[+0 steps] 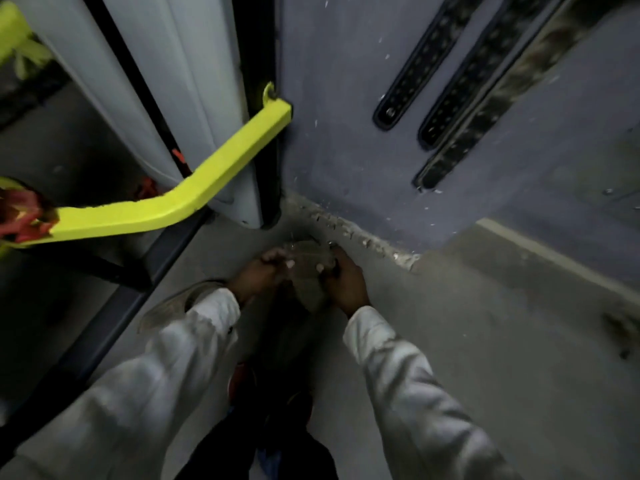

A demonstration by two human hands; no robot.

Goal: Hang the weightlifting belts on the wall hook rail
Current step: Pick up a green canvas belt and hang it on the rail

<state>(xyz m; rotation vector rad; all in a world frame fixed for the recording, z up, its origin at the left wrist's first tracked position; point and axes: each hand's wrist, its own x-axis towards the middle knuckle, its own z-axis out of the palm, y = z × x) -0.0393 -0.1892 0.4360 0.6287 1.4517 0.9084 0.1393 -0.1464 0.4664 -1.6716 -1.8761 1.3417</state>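
Observation:
Low near the floor, both my hands hold a grey-green belt [310, 268]. My left hand [263, 275] grips its left edge and my right hand [346, 282] grips its right edge, fingers curled round it. The belt's lower part hangs down dark between my arms. Three belts hang on the blue-grey wall above: a black perforated belt [422, 60], a second black one [474, 74] and a mottled dark one [502, 95]. The hook rail is out of view above the frame.
A neon-yellow metal frame bar [194, 192] juts out at the left beside grey padded uprights [166, 81] and a black post. The wall meets the grey concrete floor [485, 323] at a chipped corner. A worn shoe [173, 306] shows by my left sleeve.

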